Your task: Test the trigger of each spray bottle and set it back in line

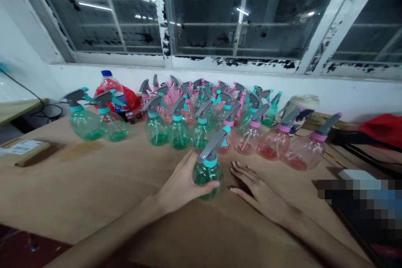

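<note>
My left hand (185,182) is wrapped round a green spray bottle (209,171) with a grey trigger and teal collar, standing upright on the brown table (94,180). Just right of the bottle, my right hand (257,188) lies flat on the table with fingers spread, holding nothing. Behind them stand several green spray bottles (179,127) and pink spray bottles (270,142) in rows reaching back to the wall.
Two green bottles (84,119) stand apart at the left. A red plastic bottle with a blue cap (108,83) and a red bag are behind them. A cardboard box (21,150) lies far left. A beige bag (301,102), red cloth (383,127) and black cables lie right.
</note>
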Demonstrator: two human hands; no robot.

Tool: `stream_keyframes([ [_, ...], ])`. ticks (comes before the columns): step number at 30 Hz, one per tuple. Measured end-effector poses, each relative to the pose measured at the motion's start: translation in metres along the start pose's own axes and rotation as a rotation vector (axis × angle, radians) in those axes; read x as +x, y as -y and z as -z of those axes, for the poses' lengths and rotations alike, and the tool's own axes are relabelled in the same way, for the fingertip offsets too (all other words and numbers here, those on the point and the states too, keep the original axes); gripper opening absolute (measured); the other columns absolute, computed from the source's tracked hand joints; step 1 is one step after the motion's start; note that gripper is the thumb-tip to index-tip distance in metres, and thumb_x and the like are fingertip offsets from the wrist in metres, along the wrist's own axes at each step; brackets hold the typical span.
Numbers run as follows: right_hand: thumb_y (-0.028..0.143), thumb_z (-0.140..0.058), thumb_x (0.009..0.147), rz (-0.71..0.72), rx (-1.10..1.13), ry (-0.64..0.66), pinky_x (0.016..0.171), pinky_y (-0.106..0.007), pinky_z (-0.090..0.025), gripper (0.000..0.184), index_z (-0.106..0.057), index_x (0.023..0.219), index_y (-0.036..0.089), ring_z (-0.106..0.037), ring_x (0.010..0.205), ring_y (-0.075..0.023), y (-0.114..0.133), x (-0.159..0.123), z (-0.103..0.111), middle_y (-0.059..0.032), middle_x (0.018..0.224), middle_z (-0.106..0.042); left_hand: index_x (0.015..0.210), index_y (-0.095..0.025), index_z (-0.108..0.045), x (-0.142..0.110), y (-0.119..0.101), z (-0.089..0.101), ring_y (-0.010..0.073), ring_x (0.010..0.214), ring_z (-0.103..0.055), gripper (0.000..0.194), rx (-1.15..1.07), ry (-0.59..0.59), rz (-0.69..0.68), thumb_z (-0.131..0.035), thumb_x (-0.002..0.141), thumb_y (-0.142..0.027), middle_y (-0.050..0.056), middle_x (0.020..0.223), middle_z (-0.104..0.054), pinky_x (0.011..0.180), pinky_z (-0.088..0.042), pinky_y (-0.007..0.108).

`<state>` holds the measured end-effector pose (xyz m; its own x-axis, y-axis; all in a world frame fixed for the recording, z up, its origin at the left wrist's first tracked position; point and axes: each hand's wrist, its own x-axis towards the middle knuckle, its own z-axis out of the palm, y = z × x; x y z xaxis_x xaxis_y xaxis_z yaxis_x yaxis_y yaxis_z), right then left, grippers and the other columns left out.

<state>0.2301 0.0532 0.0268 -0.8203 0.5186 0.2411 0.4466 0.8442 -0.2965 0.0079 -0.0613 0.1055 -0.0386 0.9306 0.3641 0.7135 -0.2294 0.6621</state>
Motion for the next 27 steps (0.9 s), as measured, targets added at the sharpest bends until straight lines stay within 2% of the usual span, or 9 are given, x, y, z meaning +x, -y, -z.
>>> stream_keyframes([
  [4, 0.051, -0.041, 0.088, -0.022, -0.044, 0.018, 0.106, -0.046, -0.032, 0.056, -0.041, 0.134, 0.019, -0.038, 0.128, -0.0233, 0.005, 0.003, 0.004, -0.0090, 0.139, -0.043, 0.125, -0.025, -0.043, -0.012, 0.007, 0.016, 0.0278, 0.116, -0.047, 0.059, 0.065, 0.006, -0.017, -0.067, 0.073, -0.040, 0.008, 0.122, -0.051, 0.099, -0.037, 0.049],
  [10, 0.055, -0.042, 0.085, -0.045, -0.122, 0.079, 0.104, -0.047, -0.035, 0.057, -0.048, 0.128, 0.019, -0.044, 0.124, -0.0251, 0.015, 0.012, 0.011, -0.0083, 0.134, -0.050, 0.119, -0.026, -0.048, -0.043, 0.030, 0.058, 0.0296, 0.114, -0.048, 0.050, 0.191, -0.041, -0.040, -0.064, 0.075, -0.042, 0.008, 0.119, -0.052, 0.096, -0.041, 0.046],
  [13, 0.055, -0.044, 0.084, -0.062, -0.147, 0.047, 0.101, -0.048, -0.039, 0.053, -0.051, 0.125, 0.021, -0.048, 0.119, -0.0265, 0.024, 0.019, 0.013, -0.0076, 0.131, -0.053, 0.116, -0.027, -0.051, -0.059, 0.045, 0.082, 0.0286, 0.110, -0.052, 0.047, 0.267, -0.064, 0.006, -0.065, 0.074, -0.043, 0.006, 0.117, -0.054, 0.093, -0.044, 0.043],
  [17, 0.054, -0.044, 0.085, -0.046, -0.157, 0.041, 0.098, -0.048, -0.042, 0.048, -0.054, 0.120, 0.024, -0.054, 0.113, -0.0268, 0.042, 0.031, 0.015, -0.0056, 0.124, -0.058, 0.112, -0.027, -0.055, -0.075, 0.074, 0.112, 0.0302, 0.099, -0.059, 0.049, 0.332, -0.206, 0.102, -0.069, 0.069, -0.045, 0.006, 0.112, -0.059, 0.084, -0.049, 0.040],
  [18, 0.053, -0.044, 0.085, -0.040, -0.153, 0.045, 0.097, -0.048, -0.042, 0.046, -0.055, 0.119, 0.025, -0.055, 0.112, -0.0264, 0.047, 0.035, 0.015, -0.0049, 0.123, -0.059, 0.112, -0.027, -0.054, -0.077, 0.082, 0.119, 0.0311, 0.100, -0.058, 0.050, 0.332, -0.198, 0.131, -0.069, 0.068, -0.045, 0.007, 0.114, -0.059, 0.085, -0.048, 0.041],
  [21, 0.052, -0.042, 0.087, -0.028, -0.122, 0.052, 0.097, -0.046, -0.043, 0.043, -0.055, 0.118, 0.025, -0.056, 0.111, -0.0249, 0.061, 0.046, 0.013, -0.0040, 0.123, -0.060, 0.114, -0.026, -0.050, -0.077, 0.106, 0.138, 0.0298, 0.101, -0.058, 0.050, 0.245, -0.245, 0.203, -0.066, 0.071, -0.045, 0.006, 0.114, -0.059, 0.086, -0.047, 0.043],
  [24, 0.051, -0.042, 0.087, -0.017, -0.076, 0.067, 0.095, -0.046, -0.044, 0.040, -0.055, 0.116, 0.026, -0.057, 0.109, -0.0241, 0.072, 0.056, 0.008, -0.0036, 0.122, -0.060, 0.115, -0.023, -0.045, -0.066, 0.130, 0.156, 0.0278, 0.107, -0.055, 0.052, 0.152, -0.297, 0.209, -0.064, 0.073, -0.046, 0.007, 0.115, -0.058, 0.090, -0.046, 0.044],
  [27, 0.048, -0.043, 0.088, -0.014, -0.033, 0.073, 0.092, -0.045, -0.047, 0.036, -0.055, 0.114, 0.027, -0.058, 0.107, -0.0238, 0.080, 0.063, 0.003, -0.0032, 0.120, -0.061, 0.108, -0.020, -0.048, -0.048, 0.148, 0.170, 0.0284, 0.098, -0.059, 0.050, 0.315, -0.314, 0.229, -0.062, 0.072, -0.051, 0.007, 0.106, -0.060, 0.086, -0.047, 0.046],
])
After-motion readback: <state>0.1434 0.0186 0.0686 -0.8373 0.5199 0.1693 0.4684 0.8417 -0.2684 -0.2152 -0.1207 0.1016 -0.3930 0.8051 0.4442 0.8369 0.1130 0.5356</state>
